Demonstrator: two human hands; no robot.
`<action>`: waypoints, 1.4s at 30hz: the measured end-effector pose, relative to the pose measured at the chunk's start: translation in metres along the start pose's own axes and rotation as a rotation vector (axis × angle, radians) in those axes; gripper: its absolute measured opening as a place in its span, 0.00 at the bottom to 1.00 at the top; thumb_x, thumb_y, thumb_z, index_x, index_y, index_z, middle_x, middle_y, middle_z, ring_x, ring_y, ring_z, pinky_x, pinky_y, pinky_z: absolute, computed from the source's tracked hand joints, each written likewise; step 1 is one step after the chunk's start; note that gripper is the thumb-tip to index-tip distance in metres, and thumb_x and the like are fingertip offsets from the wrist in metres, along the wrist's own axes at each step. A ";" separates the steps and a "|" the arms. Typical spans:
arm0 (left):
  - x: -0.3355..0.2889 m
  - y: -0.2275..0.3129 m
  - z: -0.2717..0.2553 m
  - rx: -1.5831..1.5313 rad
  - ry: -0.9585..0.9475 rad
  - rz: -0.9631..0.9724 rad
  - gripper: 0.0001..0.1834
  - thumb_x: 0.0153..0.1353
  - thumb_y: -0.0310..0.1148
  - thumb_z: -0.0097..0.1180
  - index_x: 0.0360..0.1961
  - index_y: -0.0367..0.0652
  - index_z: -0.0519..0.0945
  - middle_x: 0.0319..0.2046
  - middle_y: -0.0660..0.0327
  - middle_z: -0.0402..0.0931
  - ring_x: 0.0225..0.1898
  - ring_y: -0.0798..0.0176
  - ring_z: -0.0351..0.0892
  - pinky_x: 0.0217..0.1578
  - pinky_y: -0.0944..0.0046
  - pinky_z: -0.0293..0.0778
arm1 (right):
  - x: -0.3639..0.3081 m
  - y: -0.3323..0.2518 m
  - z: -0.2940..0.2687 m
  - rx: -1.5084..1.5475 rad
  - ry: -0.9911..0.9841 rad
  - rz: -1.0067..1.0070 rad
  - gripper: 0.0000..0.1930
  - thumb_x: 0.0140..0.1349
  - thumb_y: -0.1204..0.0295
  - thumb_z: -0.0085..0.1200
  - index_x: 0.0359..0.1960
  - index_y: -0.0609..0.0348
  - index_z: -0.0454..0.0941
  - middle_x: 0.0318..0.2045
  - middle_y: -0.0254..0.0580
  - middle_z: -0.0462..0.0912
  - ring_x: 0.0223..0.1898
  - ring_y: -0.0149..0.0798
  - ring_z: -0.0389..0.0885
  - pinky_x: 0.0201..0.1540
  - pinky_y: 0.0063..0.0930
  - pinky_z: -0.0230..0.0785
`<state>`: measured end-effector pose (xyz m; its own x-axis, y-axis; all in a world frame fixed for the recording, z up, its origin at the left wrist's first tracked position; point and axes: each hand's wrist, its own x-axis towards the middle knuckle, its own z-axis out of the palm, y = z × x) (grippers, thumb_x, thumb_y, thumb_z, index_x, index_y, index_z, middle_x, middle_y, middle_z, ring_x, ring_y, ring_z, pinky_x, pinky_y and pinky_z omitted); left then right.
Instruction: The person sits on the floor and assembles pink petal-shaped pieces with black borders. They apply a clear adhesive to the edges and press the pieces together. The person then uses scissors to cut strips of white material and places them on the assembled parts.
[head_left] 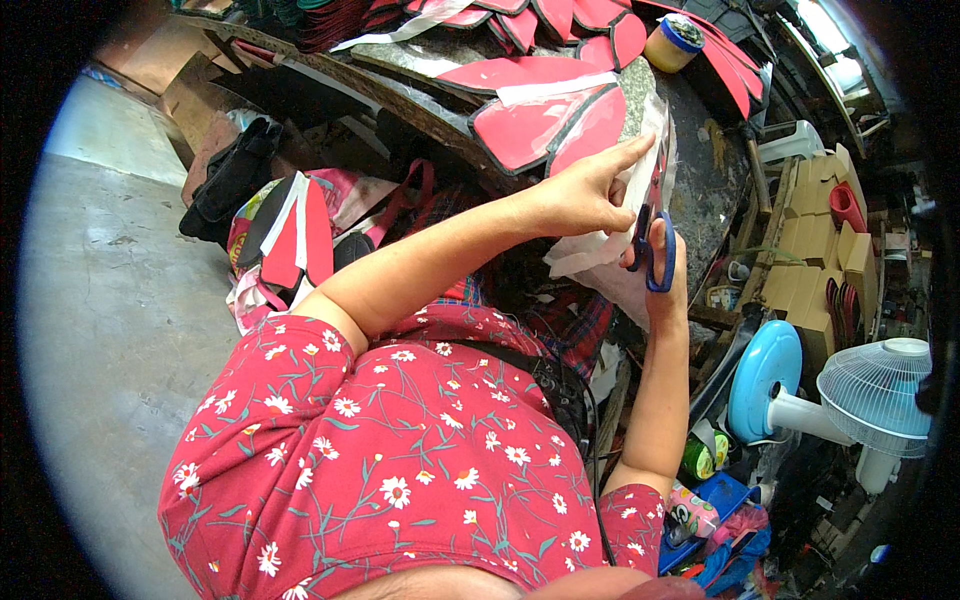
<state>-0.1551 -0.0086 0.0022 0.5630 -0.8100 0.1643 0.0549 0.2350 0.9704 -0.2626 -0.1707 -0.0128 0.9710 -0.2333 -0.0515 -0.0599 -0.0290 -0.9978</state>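
Above the bench, my right hand point(677, 268) grips a pair of scissors point(642, 246) by its dark blue handles, the blades pointing away from me. My left hand point(588, 200) is right beside them, its index finger stretched forward and the other fingers curled on a thin white sheet point(585, 256). Part of that sheet runs along the blades, and some of it hangs toward my lap. Just beyond my left hand lie red pieces with black edges point(515, 130), one crossed by a white strip point(556, 88). The exact spot where the blades meet the sheet is hard to make out.
A yellowish jar with a blue rim point(675, 42) stands on the dark bench point(708, 165). More red pieces point(530, 22) are heaped at the far side. To the right are cardboard boxes point(805, 255) and a fan point(880, 395). Red and black pieces point(297, 235) lie at left.
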 end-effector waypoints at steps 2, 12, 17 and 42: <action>0.000 -0.001 0.000 0.064 0.037 0.016 0.52 0.53 0.20 0.57 0.76 0.44 0.42 0.25 0.69 0.67 0.25 0.75 0.67 0.28 0.72 0.67 | 0.001 0.000 0.000 0.011 0.000 0.007 0.27 0.65 0.43 0.52 0.31 0.59 0.76 0.17 0.32 0.72 0.17 0.27 0.69 0.23 0.20 0.60; -0.008 0.004 -0.004 0.133 0.015 -0.063 0.51 0.51 0.19 0.55 0.75 0.42 0.45 0.35 0.66 0.72 0.31 0.75 0.70 0.33 0.72 0.70 | 0.034 0.010 -0.013 0.049 0.190 -0.002 0.27 0.64 0.42 0.54 0.28 0.56 0.74 0.15 0.28 0.70 0.15 0.23 0.67 0.19 0.17 0.59; -0.045 0.049 -0.021 -0.105 0.106 0.100 0.51 0.46 0.25 0.57 0.73 0.35 0.49 0.55 0.55 0.73 0.43 0.69 0.77 0.45 0.69 0.74 | 0.064 0.024 -0.031 0.052 0.304 -0.149 0.24 0.65 0.47 0.54 0.28 0.58 0.73 0.17 0.30 0.71 0.17 0.23 0.70 0.20 0.18 0.64; -0.221 0.181 -0.127 -0.421 0.431 1.046 0.47 0.34 0.21 0.53 0.63 0.19 0.57 0.37 0.51 0.69 0.27 0.69 0.65 0.25 0.74 0.67 | 0.051 0.033 -0.044 -0.253 0.388 -0.599 0.11 0.66 0.66 0.59 0.34 0.61 0.76 0.21 0.28 0.74 0.22 0.21 0.71 0.27 0.17 0.64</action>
<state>-0.1650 0.2809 0.1194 0.7202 0.1038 0.6859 -0.3724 0.8921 0.2560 -0.2253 -0.2263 -0.0468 0.7060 -0.4314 0.5617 0.3558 -0.4696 -0.8080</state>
